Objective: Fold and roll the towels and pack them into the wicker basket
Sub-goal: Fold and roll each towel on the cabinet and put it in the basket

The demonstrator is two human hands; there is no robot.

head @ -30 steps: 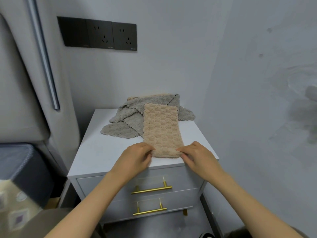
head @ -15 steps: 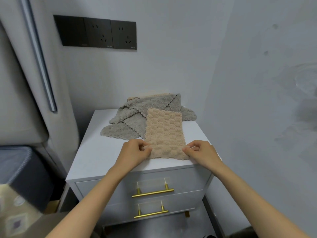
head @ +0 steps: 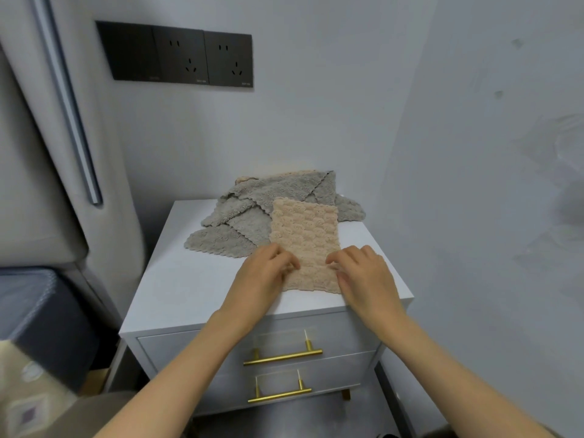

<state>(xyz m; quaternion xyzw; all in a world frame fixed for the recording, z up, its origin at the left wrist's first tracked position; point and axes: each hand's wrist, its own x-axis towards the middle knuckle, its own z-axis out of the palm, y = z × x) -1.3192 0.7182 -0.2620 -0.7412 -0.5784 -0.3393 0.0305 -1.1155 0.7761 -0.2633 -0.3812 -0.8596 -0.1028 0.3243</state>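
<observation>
**A:** On top of the white drawer cabinet (head: 189,279), toward its front right corner, lies the beige towel (head: 305,235). It is folded into a long strip with a bumpy weave. The near end stops just short of the cabinet's front edge, and the far end overlaps the grey towels (head: 249,230).

**B:** State of each hand?

**A:** The left hand (head: 264,279) is on the strip's left edge, close to the near end, with fingers curled and pinching the cloth. The right hand (head: 368,281) is on the right edge directly opposite, with fingers curled the same way and also pinching the cloth. Both hands are blurred, so finer finger detail cannot be read. They are apart, with a bare band of the strip between them.

**B:** And the grey towels?

**A:** They form a loose, flat heap at the back of the cabinet top, near the wall. Their scalloped edges show and their corners overlap. A sliver of another beige cloth (head: 246,178) shows at the heap's rear left.

**B:** Surroundings?

**A:** Below the top are two drawers, each with a brass bar handle: upper (head: 282,357) and lower (head: 279,395). A black socket panel (head: 177,55) is mounted on the wall above. A padded grey headboard (head: 31,153) stands to the left, with a dark blue item (head: 41,311) below it. A grey side wall (head: 489,216) runs just beside the cabinet's right side.
</observation>
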